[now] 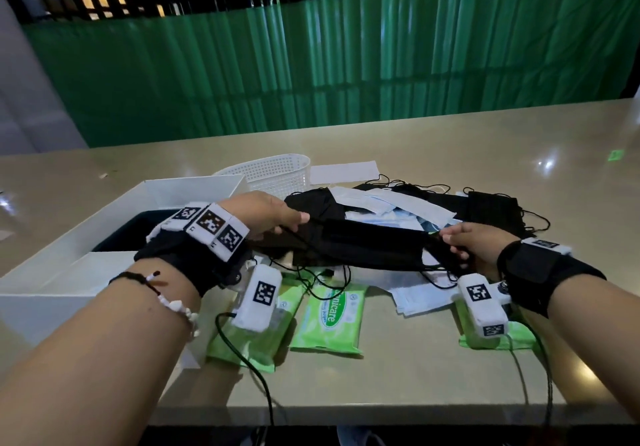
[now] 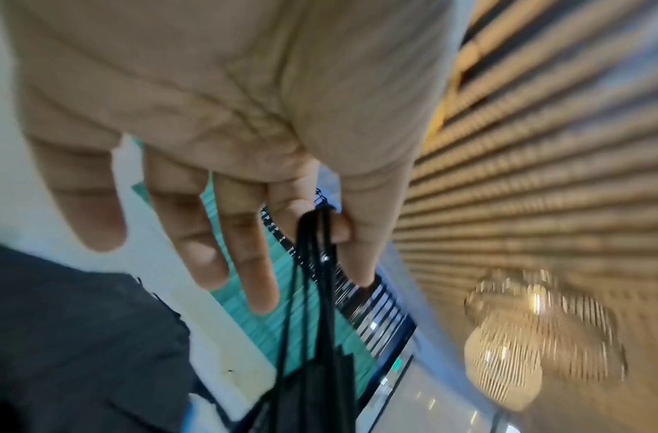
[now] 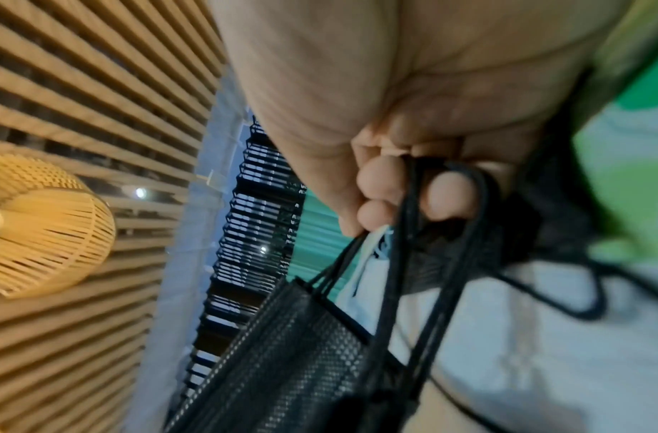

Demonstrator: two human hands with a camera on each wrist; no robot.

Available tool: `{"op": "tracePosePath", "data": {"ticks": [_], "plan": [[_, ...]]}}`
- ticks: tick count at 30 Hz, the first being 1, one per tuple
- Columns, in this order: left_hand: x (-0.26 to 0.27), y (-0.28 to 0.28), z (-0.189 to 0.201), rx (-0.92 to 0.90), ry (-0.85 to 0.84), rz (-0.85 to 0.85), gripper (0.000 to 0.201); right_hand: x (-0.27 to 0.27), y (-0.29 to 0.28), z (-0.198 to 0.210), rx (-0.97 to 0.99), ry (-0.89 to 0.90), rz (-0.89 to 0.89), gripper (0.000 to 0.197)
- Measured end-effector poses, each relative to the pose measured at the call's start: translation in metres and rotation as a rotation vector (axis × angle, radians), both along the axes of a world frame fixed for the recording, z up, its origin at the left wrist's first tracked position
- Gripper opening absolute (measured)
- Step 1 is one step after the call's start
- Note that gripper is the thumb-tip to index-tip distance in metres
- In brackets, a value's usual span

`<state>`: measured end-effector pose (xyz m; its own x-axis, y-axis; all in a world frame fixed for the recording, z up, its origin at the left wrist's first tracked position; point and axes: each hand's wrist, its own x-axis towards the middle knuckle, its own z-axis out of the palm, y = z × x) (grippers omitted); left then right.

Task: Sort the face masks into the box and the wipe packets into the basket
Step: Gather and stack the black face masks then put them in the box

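Observation:
A black face mask hangs stretched between my two hands above the pile. My left hand pinches its black ear loops between thumb and forefinger, the other fingers straight. My right hand curls its fingers round the ear loops at the mask's other end. Under it lies a heap of black, white and blue masks. Three green wipe packets lie near the table's front edge. The white box stands at the left; the white mesh basket behind it.
The box holds something dark inside. A white sheet lies right of the basket. A green fence runs behind the beige table. Black cables trail off the wrist cameras over the front edge.

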<state>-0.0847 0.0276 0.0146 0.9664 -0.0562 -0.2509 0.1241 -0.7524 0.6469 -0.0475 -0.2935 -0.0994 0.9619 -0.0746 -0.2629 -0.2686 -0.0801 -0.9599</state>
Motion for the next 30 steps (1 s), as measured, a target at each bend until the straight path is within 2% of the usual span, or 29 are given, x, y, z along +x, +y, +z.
{"op": "tracePosePath", "data": {"ticks": [2, 5, 7, 10, 13, 17, 23, 30], "plan": [[0.002, 0.003, 0.003, -0.357, -0.004, 0.059, 0.018, -0.002, 0.002, 0.012, 0.050, -0.024, 0.009, 0.009], [0.004, 0.005, 0.015, -0.830, -0.082, 0.169, 0.019, -0.005, 0.010, 0.036, 0.134, -0.109, 0.004, 0.012], [0.004, 0.008, 0.027, -0.985, -0.128, 0.182, 0.026, -0.004, 0.018, 0.051, 0.160, -0.159, 0.000, 0.013], [0.005, 0.017, 0.049, -1.121, -0.193, 0.166, 0.023, 0.001, 0.035, 0.072, 0.205, -0.221, 0.044, 0.011], [0.004, 0.037, 0.073, -1.122, -0.282, 0.170, 0.032, 0.005, 0.060, 0.096, 0.196, -0.272, 0.163, 0.016], [0.004, 0.076, 0.102, -0.989, -0.395, 0.286, 0.053, 0.009, 0.107, 0.128, 0.162, -0.324, 0.342, 0.028], [0.008, 0.146, 0.130, -0.759, -0.462, 0.477, 0.058, 0.013, 0.202, 0.151, 0.028, -0.310, 0.579, 0.031], [0.024, 0.199, 0.125, -0.669, -0.440, 0.612, 0.056, 0.028, 0.277, 0.145, -0.080, -0.227, 0.593, 0.031]]}}
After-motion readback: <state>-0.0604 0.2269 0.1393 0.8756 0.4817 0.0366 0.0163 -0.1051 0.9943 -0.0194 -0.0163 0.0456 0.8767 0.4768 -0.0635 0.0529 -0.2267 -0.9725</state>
